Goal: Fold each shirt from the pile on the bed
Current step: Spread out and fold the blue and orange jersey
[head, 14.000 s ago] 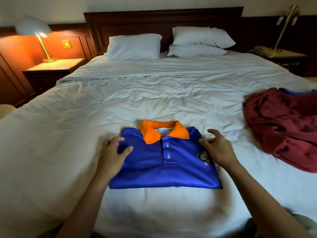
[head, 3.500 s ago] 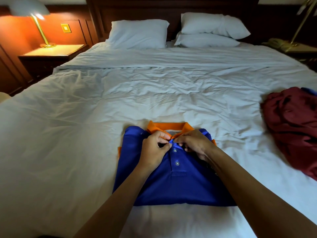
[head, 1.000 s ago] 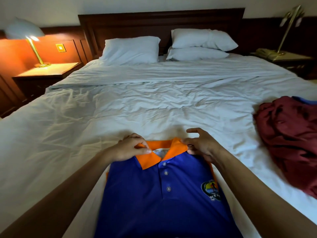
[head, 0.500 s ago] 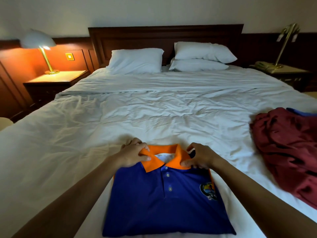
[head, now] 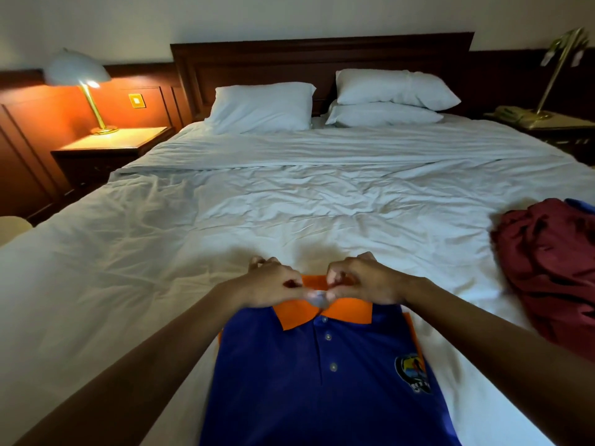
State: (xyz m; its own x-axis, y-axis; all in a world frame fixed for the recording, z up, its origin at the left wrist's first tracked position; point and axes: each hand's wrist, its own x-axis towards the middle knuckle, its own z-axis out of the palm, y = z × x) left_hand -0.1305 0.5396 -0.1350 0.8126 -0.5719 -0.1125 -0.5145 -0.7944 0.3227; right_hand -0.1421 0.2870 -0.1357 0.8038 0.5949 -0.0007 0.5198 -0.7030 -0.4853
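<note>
Head view: one blue polo (head: 315, 375), folded, flat on bed (head: 289, 204).
Hands: two; left hand (head: 270, 284) and right hand (head: 363, 283) each pinch polo's collar (head: 297, 312).
Pile (head: 547, 268): one, maroon, right of polo.
Pillows (head: 262, 106): three, beyond polo.
Lamps (head: 77, 72): two, beyond polo.

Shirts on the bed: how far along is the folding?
Done: the blue shirt lies folded in a neat rectangle on the bed. In hand: the left hand and right hand pinch its orange collar, apparently tidying it. Left: the dark red pile at the right edge lies crumpled, with blue cloth showing behind it.
</note>
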